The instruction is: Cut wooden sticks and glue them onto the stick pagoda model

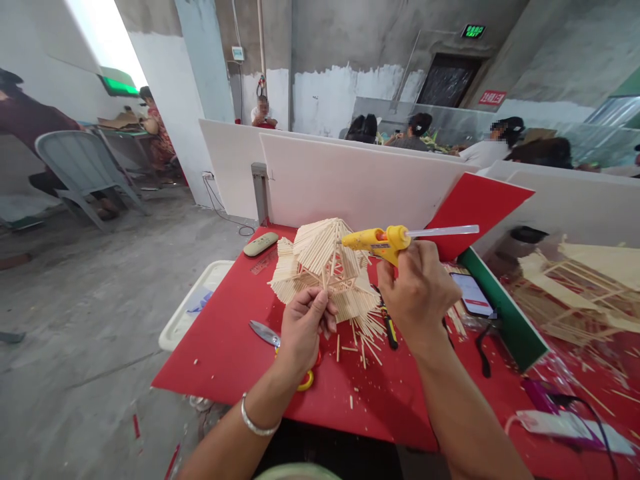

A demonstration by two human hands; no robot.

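A small roofed model [320, 250] made of thin wooden sticks stands over the red table. My left hand [306, 323] pinches its near lower corner between thumb and fingers. In my right hand [417, 287] is a yellow glue gun [377, 241], with a clear glue stick [445, 231] jutting from its back. The gun's nozzle points left at the upper part of the model's roof; whether it touches cannot be made out. Scissors [265, 333] with red and yellow handles lie partly hidden behind my left hand. Loose sticks [367, 340] lie scattered below the model.
On the red tabletop [215, 353] are a glasses case [261, 244], black-and-yellow pliers [389, 328] and a phone [471, 295]. A green-faced board [503, 313] divides off another stick model [575, 287] at right. A white panel [350, 177] stands behind; several people sit beyond.
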